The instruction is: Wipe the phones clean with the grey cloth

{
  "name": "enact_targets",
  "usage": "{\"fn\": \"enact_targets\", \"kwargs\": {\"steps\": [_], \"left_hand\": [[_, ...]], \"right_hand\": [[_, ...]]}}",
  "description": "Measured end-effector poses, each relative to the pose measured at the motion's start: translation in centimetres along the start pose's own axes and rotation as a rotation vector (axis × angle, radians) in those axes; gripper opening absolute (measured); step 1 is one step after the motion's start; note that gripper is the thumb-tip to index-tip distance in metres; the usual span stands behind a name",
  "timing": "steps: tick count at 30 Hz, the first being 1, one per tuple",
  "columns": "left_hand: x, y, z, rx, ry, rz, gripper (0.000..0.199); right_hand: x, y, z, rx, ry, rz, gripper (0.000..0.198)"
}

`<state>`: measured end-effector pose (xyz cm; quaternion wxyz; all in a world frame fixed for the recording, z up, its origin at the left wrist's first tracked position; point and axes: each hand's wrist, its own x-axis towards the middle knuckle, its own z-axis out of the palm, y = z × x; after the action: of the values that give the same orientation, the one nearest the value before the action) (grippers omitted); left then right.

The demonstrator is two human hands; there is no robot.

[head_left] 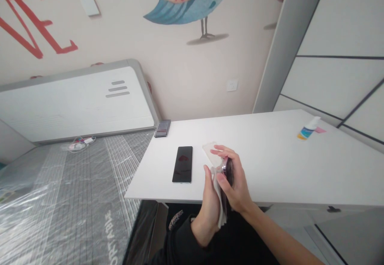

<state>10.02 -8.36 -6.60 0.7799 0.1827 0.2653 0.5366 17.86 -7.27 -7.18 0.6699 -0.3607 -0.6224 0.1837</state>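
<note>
In front of my body, my right hand point(240, 187) grips a dark smartphone point(229, 171) with a shiny metallic rim, turned nearly edge-on to me. My left hand point(211, 205) presses a white cloth or wipe point(222, 216) flat against the phone's left-hand face. Its thumb points up and its other fingers are mostly hidden behind the cloth. Just beyond my hands, a thin translucent sheet or phone case point(211, 153) lies on the white table, partly covered by my right fingers. Another black smartphone point(183, 164) rests screen up to the left.
On the right of the white table point(270, 153) stands a spray bottle point(308, 129), with a pink item point(320, 130) beside it. A blurred dark box point(162, 128) sits at the far left corner. A plastic-covered mattress point(90, 185) lies left of the table, with a white cable point(78, 144) on it.
</note>
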Motion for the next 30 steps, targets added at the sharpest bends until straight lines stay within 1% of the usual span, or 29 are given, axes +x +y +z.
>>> {"fn": "enact_targets", "kwargs": {"steps": [2, 5, 7, 8, 10, 12, 13, 16, 21, 24, 27, 30], "left_hand": [[-0.5, 0.3, 0.2, 0.012, -0.032, -0.051, 0.048], [-0.5, 0.8, -0.2, 0.022, -0.133, -0.108, 0.031], [-0.1, 1.1, -0.7, 0.057, -0.168, -0.094, 0.035], [0.2, 1.1, -1.1, 0.085, -0.157, -0.076, 0.036], [0.8, 1.2, -1.7, 0.134, -0.093, -0.051, 0.028], [1.2, 1.1, -2.1, 0.132, -0.026, -0.053, 0.020], [1.3, 1.1, -2.2, 0.115, -0.013, -0.058, 0.021], [1.3, 1.4, -2.2, 0.076, -0.032, -0.085, 0.027], [1.0, 1.9, -2.1, 0.082, -0.058, -0.102, 0.037], [1.0, 1.6, -2.3, 0.092, -0.067, -0.129, 0.037], [1.1, 1.3, -2.5, 0.122, -0.104, -0.184, 0.043], [1.3, 1.1, -2.7, 0.146, -0.119, -0.174, 0.048]], "right_hand": [[0.0, 0.6, -0.2, 0.060, 0.091, 0.056, 0.028], [0.2, 1.3, -0.6, 0.204, 0.177, 0.182, 0.030], [0.4, 1.6, -0.8, 0.330, 0.204, 0.284, 0.030], [0.6, 1.6, -0.9, 0.393, 0.221, 0.335, 0.031], [0.9, 1.5, -0.9, 0.514, 0.258, 0.426, 0.032], [1.1, 1.5, -0.8, 0.612, 0.276, 0.488, 0.031], [1.2, 1.5, -0.9, 0.647, 0.274, 0.504, 0.031], [1.3, 1.8, -1.3, 0.654, 0.216, 0.516, 0.032], [1.9, 2.6, -2.7, 0.447, -0.014, 0.527, 0.038], [2.3, 2.5, -3.3, 0.359, -0.108, 0.543, 0.037], [2.5, 2.2, -3.7, 0.297, -0.210, 0.566, 0.037], [2.4, 2.3, -3.9, 0.240, -0.292, 0.563, 0.037]]}}
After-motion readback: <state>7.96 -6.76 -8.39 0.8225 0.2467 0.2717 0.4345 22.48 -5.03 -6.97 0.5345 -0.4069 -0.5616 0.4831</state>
